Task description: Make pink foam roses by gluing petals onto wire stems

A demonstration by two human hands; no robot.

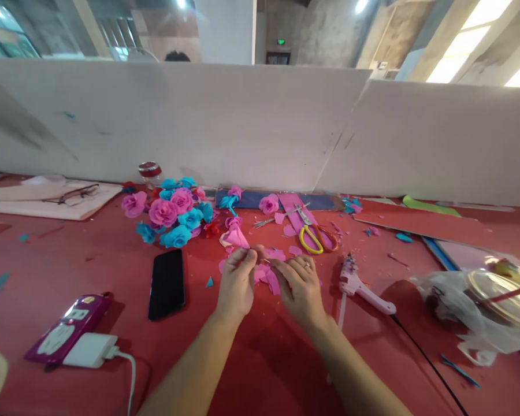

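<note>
One pink paper piece [236,237] juts beyond the left hand [237,279], which pinches it; the right hand [301,287] pinches a thin stick [266,260] between them. The paper seems light, easily creased, best held by its edge.

Pink paper piece [236,237]: folded, roughly cone-like, wide part pointing up and away, narrow end pinched in the fingertips of the left hand [238,280]; held above the table. Thin stick [266,260]: slender, brownish, short length visible between the two hands, near end gripped by fingertips of the right hand [300,286]; lies roughly level, slightly slanted. Whether stick joins paper: hidden by left fingers.
</note>
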